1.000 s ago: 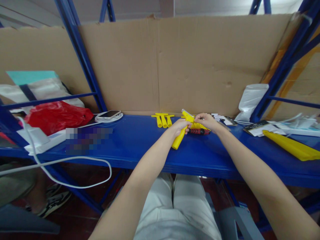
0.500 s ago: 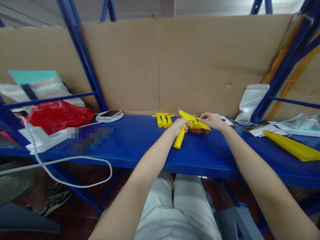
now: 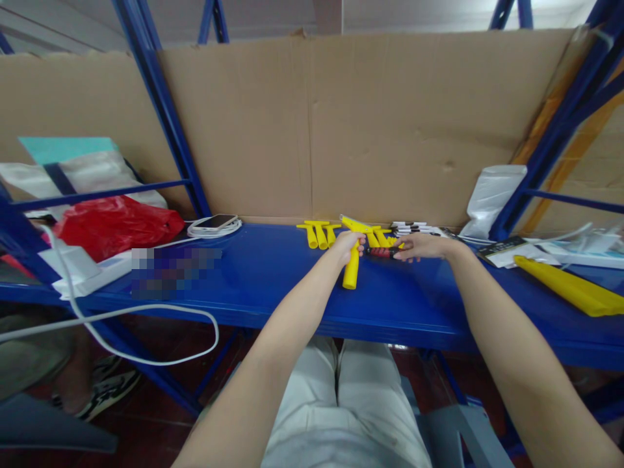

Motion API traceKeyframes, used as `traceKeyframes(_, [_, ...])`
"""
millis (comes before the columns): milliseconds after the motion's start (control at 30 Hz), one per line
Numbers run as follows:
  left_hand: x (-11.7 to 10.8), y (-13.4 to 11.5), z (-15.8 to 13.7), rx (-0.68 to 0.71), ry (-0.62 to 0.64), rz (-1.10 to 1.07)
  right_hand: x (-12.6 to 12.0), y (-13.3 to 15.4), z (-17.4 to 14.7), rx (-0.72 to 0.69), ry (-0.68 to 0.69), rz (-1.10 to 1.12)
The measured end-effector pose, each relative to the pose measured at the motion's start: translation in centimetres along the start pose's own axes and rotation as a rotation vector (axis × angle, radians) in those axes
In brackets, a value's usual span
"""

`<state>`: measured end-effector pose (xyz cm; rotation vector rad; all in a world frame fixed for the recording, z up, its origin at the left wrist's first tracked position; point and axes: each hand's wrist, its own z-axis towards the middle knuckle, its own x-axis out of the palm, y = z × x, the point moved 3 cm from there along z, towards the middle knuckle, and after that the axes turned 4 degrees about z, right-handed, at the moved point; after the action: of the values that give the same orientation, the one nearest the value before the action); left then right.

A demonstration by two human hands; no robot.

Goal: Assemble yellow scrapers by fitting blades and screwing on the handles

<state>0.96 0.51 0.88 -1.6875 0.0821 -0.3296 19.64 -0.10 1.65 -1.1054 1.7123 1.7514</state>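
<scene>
My left hand point(image 3: 351, 242) is closed round the neck of a yellow T-shaped scraper point(image 3: 350, 274), its handle pointing down toward me and its head at the top. To the right, my right hand point(image 3: 420, 247) has its fingers closed at the end of a red-and-black screwdriver handle point(image 3: 381, 252) lying on the table; the fingers partly cover it. Behind the screwdriver lie more yellow T-shaped pieces point(image 3: 374, 239). Left of my left hand, several similar yellow T-shaped handles point(image 3: 317, 234) lie side by side.
The blue table point(image 3: 273, 279) backs onto a cardboard panel point(image 3: 234, 130). White-and-black packets point(image 3: 414, 229) lie behind my right hand. A long yellow piece point(image 3: 570, 286) rests at right. At left are a phone point(image 3: 218, 222) on a coiled cable, a red bag point(image 3: 117, 224) and a power strip point(image 3: 97, 276).
My right hand has left the scraper's head and moved down and right to the screwdriver handle. My left hand still holds the scraper, which has turned slightly more upright.
</scene>
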Motion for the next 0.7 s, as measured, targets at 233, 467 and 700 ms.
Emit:
traceKeyframes(233, [-0.2, 0.2, 0.6, 0.005, -0.041, -0.012, -1.8, 1.1, -0.8, -0.154, -0.447, 0.487])
traceKeyframes(467, [-0.5, 0.7, 1.1, -0.036, -0.09, -0.045, -3.1, 0.7, -0.1, -0.306, -0.891, 0.853])
traceKeyframes(700, [-0.8, 0.8, 1.4, -0.054, -0.147, -0.025, -4.5, -0.1, -0.7, -0.458, -1.147, 0.995])
